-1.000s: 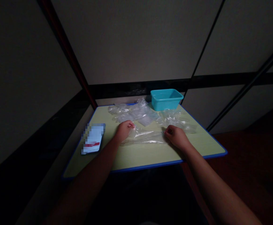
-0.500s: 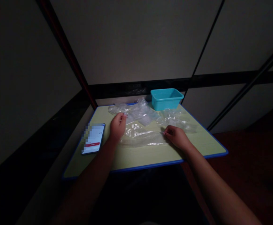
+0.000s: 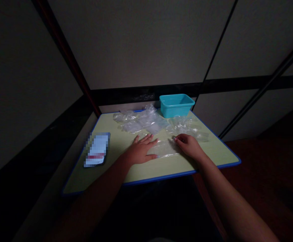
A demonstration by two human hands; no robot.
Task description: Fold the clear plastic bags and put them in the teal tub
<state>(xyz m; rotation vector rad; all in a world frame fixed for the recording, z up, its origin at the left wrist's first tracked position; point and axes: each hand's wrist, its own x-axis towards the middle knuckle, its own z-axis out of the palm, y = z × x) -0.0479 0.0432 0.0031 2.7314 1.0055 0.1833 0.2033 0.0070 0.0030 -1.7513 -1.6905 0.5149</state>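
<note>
A clear plastic bag lies flat near the middle of the pale yellow-green table. My left hand rests palm down on the bag's left part, its fingers spread. At the bag's right end, my right hand has thumb and fingertips pinched on the plastic. Behind my left hand lie more crumpled clear bags. Another crumpled clear bag lies just beyond my right hand, in front of the turquoise basket.
The turquoise basket stands at the table's back right. A phone with a lit, partly blurred screen lies at the left. Wall panels rise right behind the table, which has a blue edge.
My left hand has come down and right from above the table, going from closed fingers to spread flat on the bag. My right hand remains at the bag's right end.
</note>
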